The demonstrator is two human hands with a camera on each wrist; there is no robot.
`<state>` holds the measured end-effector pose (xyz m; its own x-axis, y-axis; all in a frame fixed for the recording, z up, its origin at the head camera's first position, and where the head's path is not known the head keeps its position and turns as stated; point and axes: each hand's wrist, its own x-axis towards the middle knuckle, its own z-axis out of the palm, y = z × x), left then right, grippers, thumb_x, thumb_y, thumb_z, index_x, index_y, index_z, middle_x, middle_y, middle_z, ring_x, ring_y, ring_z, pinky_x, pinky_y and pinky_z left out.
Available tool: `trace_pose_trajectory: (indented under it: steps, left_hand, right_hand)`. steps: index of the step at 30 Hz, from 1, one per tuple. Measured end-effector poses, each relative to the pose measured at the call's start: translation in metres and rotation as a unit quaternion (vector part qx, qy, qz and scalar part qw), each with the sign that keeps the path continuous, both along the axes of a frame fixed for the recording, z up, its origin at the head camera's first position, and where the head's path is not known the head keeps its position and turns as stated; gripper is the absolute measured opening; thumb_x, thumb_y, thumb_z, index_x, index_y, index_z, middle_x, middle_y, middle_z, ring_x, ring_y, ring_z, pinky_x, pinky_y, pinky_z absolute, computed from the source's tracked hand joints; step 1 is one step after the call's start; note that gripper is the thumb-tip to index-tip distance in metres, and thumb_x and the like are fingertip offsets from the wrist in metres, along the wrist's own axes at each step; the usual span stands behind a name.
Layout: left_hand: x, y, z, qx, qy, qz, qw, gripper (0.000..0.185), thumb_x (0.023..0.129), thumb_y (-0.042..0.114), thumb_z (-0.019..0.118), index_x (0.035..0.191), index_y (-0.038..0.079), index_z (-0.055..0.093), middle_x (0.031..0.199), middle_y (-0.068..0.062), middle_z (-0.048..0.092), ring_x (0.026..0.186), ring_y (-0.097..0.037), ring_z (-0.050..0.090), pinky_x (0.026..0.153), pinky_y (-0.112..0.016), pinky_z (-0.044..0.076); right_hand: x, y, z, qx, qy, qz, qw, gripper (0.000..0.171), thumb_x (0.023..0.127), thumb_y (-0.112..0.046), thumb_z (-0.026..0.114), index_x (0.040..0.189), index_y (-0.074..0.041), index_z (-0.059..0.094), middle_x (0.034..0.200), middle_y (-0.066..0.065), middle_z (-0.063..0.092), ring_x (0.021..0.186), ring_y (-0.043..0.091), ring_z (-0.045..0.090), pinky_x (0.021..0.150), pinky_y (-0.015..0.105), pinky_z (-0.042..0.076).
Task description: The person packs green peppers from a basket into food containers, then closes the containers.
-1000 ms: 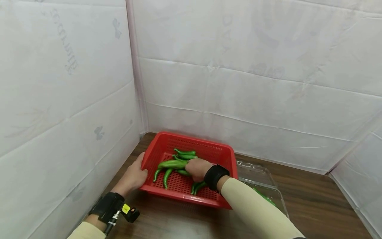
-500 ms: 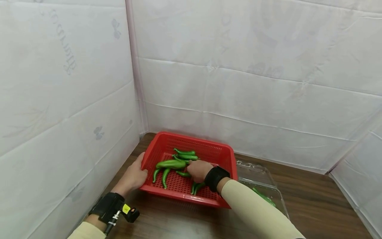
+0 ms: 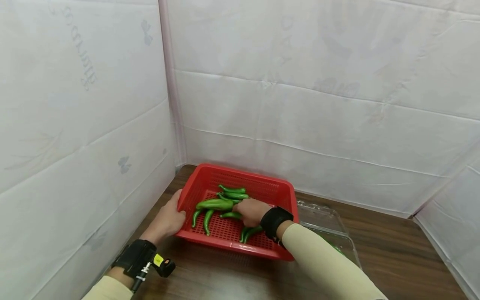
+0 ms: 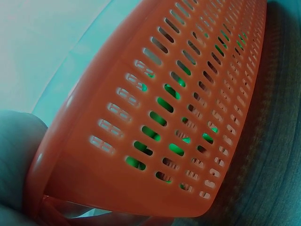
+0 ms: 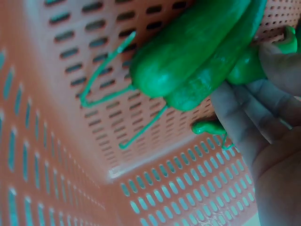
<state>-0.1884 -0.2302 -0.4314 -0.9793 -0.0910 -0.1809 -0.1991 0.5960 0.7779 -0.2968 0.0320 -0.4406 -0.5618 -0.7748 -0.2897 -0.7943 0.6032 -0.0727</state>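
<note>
A red perforated plastic basket (image 3: 258,250) sits on the table with several green chili peppers in it. My left hand (image 3: 170,216) grips its left rim, seen close in the left wrist view around the basket wall (image 4: 141,188). My right hand (image 3: 253,210) reaches down inside among the peppers. In the right wrist view, a green chili pepper (image 5: 247,66) lies between the thumb and fingers of that hand (image 5: 277,141). Two larger peppers (image 5: 188,52) with long stems are beside it. A thick pale-green pepper (image 3: 214,204) rests on others left of the right hand.
A clear plastic clamshell box (image 3: 324,218) stands right of the basket, partly under the right forearm, with some green in it. White sheeting (image 3: 315,125) walls the back and sides of the wooden table (image 3: 393,246).
The thick pale-green pepper has shifted slightly left and away from the right hand. My right hand has moved only a little; the left hand keeps its place on the rim.
</note>
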Motion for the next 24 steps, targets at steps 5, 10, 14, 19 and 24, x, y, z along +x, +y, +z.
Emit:
trace_pose_trajectory:
  steps: [5,10,14,19,24]
  left_hand:
    - [-0.001,0.0,0.0,0.0,0.0,0.0,1.0,0.071,0.101,0.004,0.046,0.165,0.007,0.015,0.143,-0.029,0.056,0.112,-0.033,0.063,0.089,-0.048,0.055]
    - [-0.001,0.0,0.0,-0.005,0.0,-0.001,1.0,0.072,0.101,0.004,0.045,0.165,0.006,0.014,0.144,-0.03,0.055,0.113,-0.034,0.063,0.092,-0.05,0.054]
    - [-0.001,0.001,-0.001,-0.007,0.0,-0.003,1.0,0.072,0.101,0.004,0.045,0.166,0.006,0.013,0.145,-0.03,0.054,0.116,-0.034,0.062,0.094,-0.051,0.053]
    - [0.0,0.001,0.0,-0.011,-0.001,-0.002,0.9999,0.072,0.101,0.004,0.045,0.165,0.006,0.014,0.144,-0.03,0.055,0.114,-0.034,0.063,0.093,-0.05,0.053]
    - [0.001,0.0,0.0,-0.011,-0.004,0.001,0.9999,0.072,0.101,0.005,0.045,0.166,0.007,0.013,0.145,-0.03,0.054,0.115,-0.035,0.063,0.092,-0.05,0.054]
  right_hand:
    - [0.005,-0.002,0.0,0.015,0.014,-0.015,1.0,0.024,0.097,-0.008,0.065,0.118,-0.017,0.073,0.114,0.002,0.062,0.09,0.012,0.058,0.083,0.027,0.051]
    - [0.009,-0.004,-0.007,0.039,0.079,0.003,0.996,0.006,0.096,-0.015,0.07,0.1,-0.019,0.072,0.112,0.002,0.068,0.09,0.016,0.067,0.082,0.031,0.056]
    - [0.01,-0.004,-0.01,0.048,0.1,0.024,0.994,0.007,0.094,-0.016,0.073,0.091,-0.021,0.071,0.096,-0.002,0.07,0.081,0.013,0.066,0.074,0.029,0.056]
    - [0.008,-0.004,-0.005,0.025,0.087,0.038,0.995,0.014,0.092,-0.013,0.075,0.083,-0.021,0.068,0.079,-0.006,0.065,0.071,0.009,0.06,0.066,0.025,0.05]
    - [0.006,-0.003,0.009,0.012,0.062,0.042,0.997,0.018,0.093,-0.013,0.074,0.079,-0.02,0.065,0.072,-0.008,0.06,0.066,0.007,0.051,0.064,0.023,0.042]
